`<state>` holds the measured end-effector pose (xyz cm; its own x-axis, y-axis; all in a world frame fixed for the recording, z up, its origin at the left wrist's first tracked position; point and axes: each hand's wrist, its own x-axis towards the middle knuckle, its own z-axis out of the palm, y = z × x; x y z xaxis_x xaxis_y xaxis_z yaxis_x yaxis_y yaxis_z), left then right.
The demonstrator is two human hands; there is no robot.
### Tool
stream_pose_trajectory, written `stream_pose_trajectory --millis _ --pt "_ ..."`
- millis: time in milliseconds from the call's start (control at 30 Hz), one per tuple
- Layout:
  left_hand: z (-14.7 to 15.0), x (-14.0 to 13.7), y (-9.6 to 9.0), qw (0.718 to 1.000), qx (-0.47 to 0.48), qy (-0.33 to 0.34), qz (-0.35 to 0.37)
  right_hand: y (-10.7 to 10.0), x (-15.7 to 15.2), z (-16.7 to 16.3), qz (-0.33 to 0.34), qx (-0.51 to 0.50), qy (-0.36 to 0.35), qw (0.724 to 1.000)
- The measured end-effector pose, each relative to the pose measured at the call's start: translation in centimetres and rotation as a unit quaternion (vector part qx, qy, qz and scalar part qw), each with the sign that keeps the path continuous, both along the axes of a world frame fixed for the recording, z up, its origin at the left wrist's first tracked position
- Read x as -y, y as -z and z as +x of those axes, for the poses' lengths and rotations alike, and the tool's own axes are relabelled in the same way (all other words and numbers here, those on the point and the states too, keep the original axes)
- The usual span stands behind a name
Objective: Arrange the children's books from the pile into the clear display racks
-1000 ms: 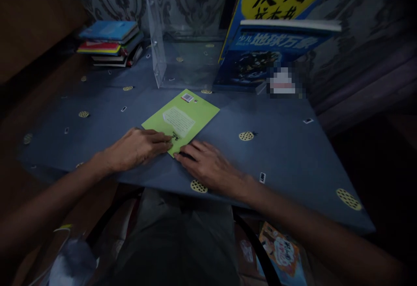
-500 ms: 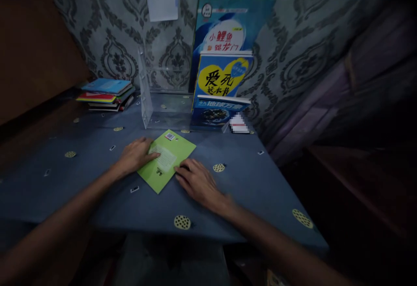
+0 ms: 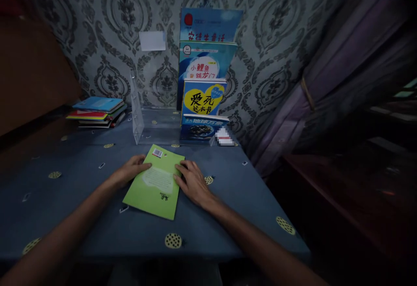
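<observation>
A green book (image 3: pixel 148 197) lies with a barcode at its far end and a pale text patch in the middle, the print upside down to me. My left hand (image 3: pixel 132 171) grips its left edge, thumb on top and fingers partly hidden. My right hand (image 3: pixel 193 184) holds the right edge near the far corner, thumb and fingertips on the cover. Whether the book is slightly raised off the table I cannot tell. Beyond it stands a clear acrylic rack (image 3: pixel 137 112), with several upright books in its right side, the front one a blue book (image 3: pixel 198 130).
A stack of books (image 3: pixel 97 103) lies at the table's back left. A blurred-out white item (image 3: pixel 224 138) stands right of the rack. Patterned wallpaper (image 3: pixel 270 29) rises behind, with a white card (image 3: pixel 152 41) against it. A purple curtain (image 3: pixel 293 116) hangs at right over the blue tablecloth's (image 3: pixel 228 216) edge.
The green book has turned from a diamond angle to nearly lengthwise before me. My right hand has shifted to its far right edge. The camera view has tilted up and moved right.
</observation>
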<state>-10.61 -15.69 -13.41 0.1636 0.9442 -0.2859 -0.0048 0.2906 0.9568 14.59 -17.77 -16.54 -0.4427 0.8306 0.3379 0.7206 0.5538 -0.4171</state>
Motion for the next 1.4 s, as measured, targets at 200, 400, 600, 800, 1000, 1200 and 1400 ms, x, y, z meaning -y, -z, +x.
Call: stream_pose_trajectory --millis 200,400,600,800,1000,1200,1400 --pt "0.8 1.8 -2.1 0.997 0.072 -0.008 0.020 1.4 -1.1 0.3 -0.115 -0.301 0.043 0.946" --pt "0.8 2.1 -4.5 0.987 0.118 -0.027 0.107 -0.2 0.2 0.0 -0.413 -0.378 -0.120 0.820" --pt "0.8 2.3 -5.1 0.982 0.127 -0.038 0.135 -1.3 1.7 -0.6 -0.428 -0.366 -0.159 0.811" --pt "0.8 2.8 -4.1 0.984 0.122 -0.051 0.118 -1.5 1.9 -0.2 -0.404 -0.367 -0.138 0.827" --pt "-0.5 3.5 -5.8 0.967 0.073 -0.018 0.244 -2.6 0.5 1.3 -0.267 -0.350 -0.110 0.891" --pt "-2.9 4.7 -3.8 0.918 -0.096 0.177 0.342 -1.5 -1.5 2.6 -0.050 -0.291 -0.063 0.953" --pt "-3.5 5.3 1.7 0.862 -0.272 0.255 0.343 0.3 -1.8 3.4 -0.054 -0.045 -0.037 0.997"
